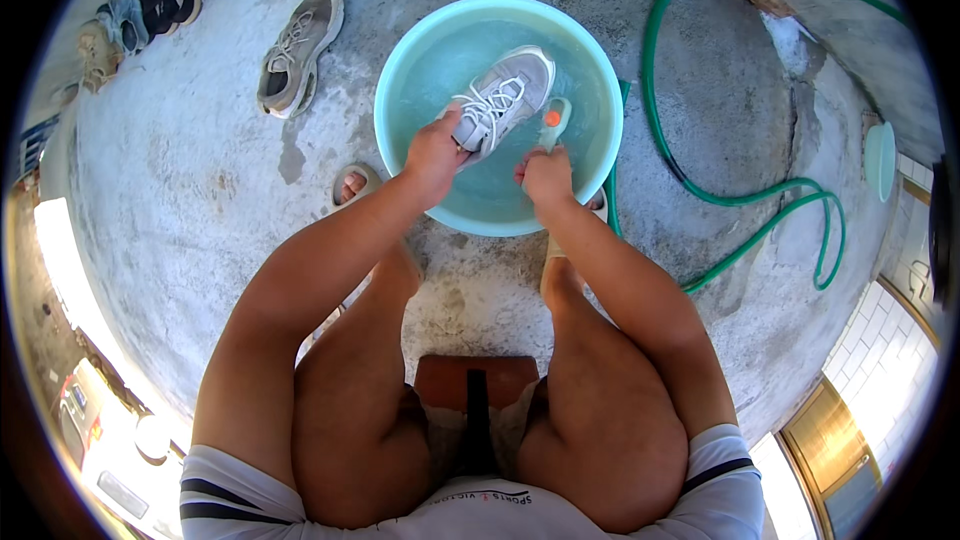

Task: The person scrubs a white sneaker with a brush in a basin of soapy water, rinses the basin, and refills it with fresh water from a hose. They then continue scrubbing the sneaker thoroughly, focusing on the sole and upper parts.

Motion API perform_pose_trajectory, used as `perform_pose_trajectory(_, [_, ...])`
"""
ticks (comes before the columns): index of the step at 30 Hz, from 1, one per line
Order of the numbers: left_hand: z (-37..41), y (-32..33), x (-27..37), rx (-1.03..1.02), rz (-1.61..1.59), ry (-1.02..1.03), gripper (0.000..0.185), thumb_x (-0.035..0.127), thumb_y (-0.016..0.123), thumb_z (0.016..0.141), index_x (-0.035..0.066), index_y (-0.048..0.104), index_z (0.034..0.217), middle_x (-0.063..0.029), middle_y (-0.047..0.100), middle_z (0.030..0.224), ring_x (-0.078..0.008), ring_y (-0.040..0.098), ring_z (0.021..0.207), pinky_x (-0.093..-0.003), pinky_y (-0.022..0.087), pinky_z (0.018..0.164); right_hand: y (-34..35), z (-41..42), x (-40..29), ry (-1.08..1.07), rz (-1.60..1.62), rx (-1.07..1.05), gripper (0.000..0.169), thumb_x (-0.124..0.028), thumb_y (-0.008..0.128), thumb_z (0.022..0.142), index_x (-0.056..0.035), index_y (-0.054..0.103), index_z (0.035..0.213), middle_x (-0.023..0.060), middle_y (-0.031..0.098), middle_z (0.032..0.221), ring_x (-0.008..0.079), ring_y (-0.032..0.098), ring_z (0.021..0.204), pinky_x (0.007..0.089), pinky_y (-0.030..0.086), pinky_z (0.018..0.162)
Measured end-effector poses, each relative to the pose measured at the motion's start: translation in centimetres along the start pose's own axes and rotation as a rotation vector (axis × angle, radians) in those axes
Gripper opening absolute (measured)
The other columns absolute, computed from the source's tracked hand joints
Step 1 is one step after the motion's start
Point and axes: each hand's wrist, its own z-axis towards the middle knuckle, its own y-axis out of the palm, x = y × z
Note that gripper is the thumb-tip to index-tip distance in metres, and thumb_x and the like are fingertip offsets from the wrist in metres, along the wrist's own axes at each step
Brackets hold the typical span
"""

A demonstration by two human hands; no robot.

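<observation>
A light blue plastic basin (388, 127) with water in it stands on the concrete floor between my feet. My left hand (436, 157) grips a grey sneaker with white laces (517, 86) by its heel end, holding it over the basin with the toe towards the upper right. My right hand (546, 174) is closed on the handle of a pale green brush (555, 124) with an orange spot, just right of the sneaker. The brush's bristles are hidden. A matching grey sneaker (300, 52) rests on the floor left of the basin.
A green garden hose (654, 75) loops over the floor on the right and passes beside the basin. Several shoes (150, 0) line the wall at the upper left. A light blue basin (879, 161) leans at the far right. A wooden door (825, 431) is at the lower right.
</observation>
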Motion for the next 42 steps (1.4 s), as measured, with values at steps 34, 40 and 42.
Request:
perform_pose_trajectory(34, [0.2,0.2,2.3,0.02,0.27,-0.01,0.031,0.018,0.063,0.103,0.004,0.059,0.13,-0.0092,0.065,0.127,-0.0218,0.062,0.118,-0.0394,0.05,0.102,-0.3,-4.7,-2.2,-0.342,-0.269,-0.284,0.04,-0.039,0.053,0.104,0.0003,0.056,0.096,0.0201,0.064,0.071,0.0418,0.064,0.065,0.0471,0.05,0.06])
perform_pose_trajectory(40, [0.8,-0.5,2.5,-0.034,0.159,-0.015,0.026,0.009,0.059,0.101,0.002,0.059,0.127,-0.0106,0.066,0.124,-0.0229,0.064,0.114,-0.04,0.051,0.099,0.9,-3.1,-5.7,-0.621,-0.724,-0.115,0.039,-0.04,0.053,0.104,-0.0012,0.058,0.098,0.0279,0.068,0.079,0.0497,0.067,0.077,0.0564,0.052,0.07])
perform_pose_trajectory(42, [1.2,-1.6,2.6,-0.122,0.138,-0.03,0.028,0.007,0.059,0.101,0.002,0.058,0.128,-0.0113,0.065,0.126,-0.0235,0.063,0.116,-0.0412,0.049,0.102,1.2,-3.4,-5.7,-0.667,-0.792,-0.118,0.037,-0.038,0.053,0.104,-0.0016,0.059,0.098,0.0283,0.068,0.08,0.0511,0.067,0.078,0.0577,0.052,0.071])
